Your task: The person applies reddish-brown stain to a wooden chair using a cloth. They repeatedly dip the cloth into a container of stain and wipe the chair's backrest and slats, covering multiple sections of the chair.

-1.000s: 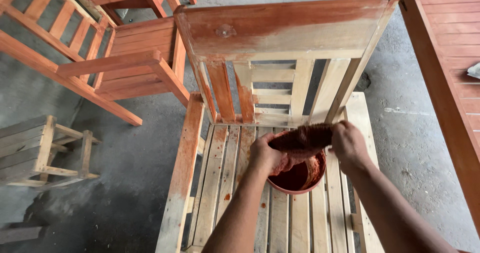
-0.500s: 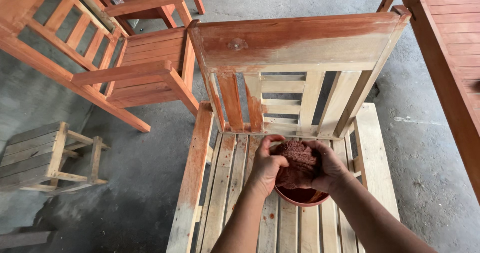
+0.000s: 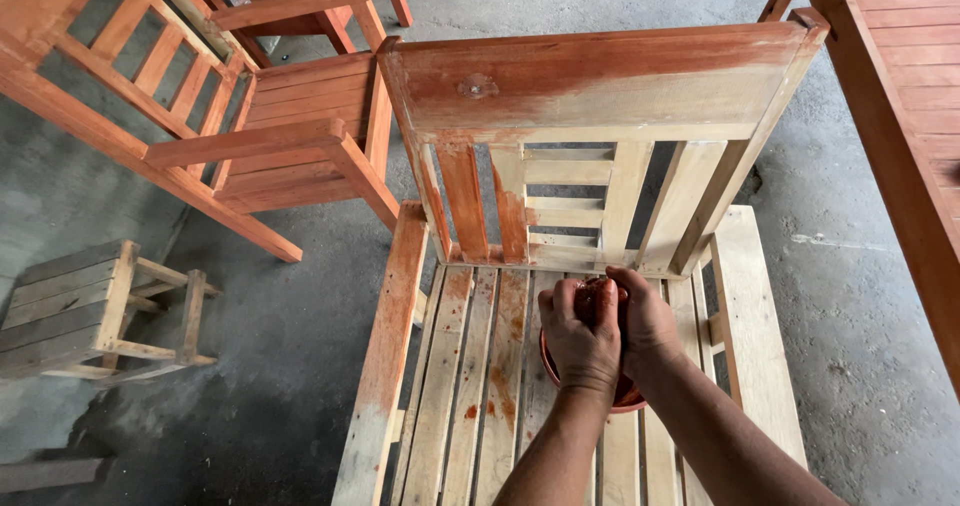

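Both hands squeeze a dark red stain-soaked rag (image 3: 598,301) over the round reddish-brown stain bowl (image 3: 628,399), which sits on the slatted seat of the pale, partly stained wooden chair (image 3: 600,96). Left hand (image 3: 580,341) and right hand (image 3: 650,326) have fingers closed tight round it. Wring evenly, directly above the bowl, so drips land inside; the rag's exact shape is mostly hidden.

Body in view: two forearms and two hands only, entering from the lower edge of the head view. Both forearms are bare to the frame edge; no sleeves, cuffs or gloves visible. No watch, bracelet or ring can be made out on either wrist or finger. The left hand (image 3: 580,341) shows reddish-brown stain smears on the fingers and knuckles. The right hand (image 3: 650,326) carries similar reddish staining about the fingers. Fingernails are too small to assess.
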`<state>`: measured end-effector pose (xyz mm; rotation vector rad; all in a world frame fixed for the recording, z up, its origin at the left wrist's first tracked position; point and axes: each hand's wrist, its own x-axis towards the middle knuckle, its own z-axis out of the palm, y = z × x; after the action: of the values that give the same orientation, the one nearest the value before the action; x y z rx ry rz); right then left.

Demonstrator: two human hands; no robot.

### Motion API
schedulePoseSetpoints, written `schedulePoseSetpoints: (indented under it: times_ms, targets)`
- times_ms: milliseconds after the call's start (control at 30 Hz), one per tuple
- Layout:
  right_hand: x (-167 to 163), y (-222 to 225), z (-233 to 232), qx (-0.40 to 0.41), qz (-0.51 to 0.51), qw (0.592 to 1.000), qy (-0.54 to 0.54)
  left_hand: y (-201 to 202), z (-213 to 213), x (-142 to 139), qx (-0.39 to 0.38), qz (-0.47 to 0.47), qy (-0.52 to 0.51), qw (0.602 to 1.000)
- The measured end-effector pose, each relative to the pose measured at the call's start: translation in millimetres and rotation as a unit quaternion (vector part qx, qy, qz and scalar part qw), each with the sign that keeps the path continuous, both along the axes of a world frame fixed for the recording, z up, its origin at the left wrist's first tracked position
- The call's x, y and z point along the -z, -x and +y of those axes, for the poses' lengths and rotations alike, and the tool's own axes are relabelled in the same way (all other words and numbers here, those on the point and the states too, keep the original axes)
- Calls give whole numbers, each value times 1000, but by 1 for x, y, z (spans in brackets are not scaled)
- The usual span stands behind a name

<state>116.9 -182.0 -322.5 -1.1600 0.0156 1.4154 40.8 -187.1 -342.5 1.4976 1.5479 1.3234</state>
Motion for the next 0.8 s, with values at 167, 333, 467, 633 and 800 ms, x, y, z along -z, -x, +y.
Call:
schedulePoseSetpoints:
  times_ms: [167,333,467,633,800]
  targets:
    - [-12,0,-4,-18,-35,999,34,6,0,-6,31,-7,6,999]
    - [-14,0,-9,-40,-56,997,40,8,3,-3,63,-31,5,998]
    - [-7,-5,-7,-25,-60,996,66,6,8,3,83,-10,51,995]
    - [3,-2,-4,64,-64,996,-8,-3,4,3,-36,-38,65,997]
    - [-1,1,-9,27,-27,999,-7,-8,4,-5,-63,-318,269,907]
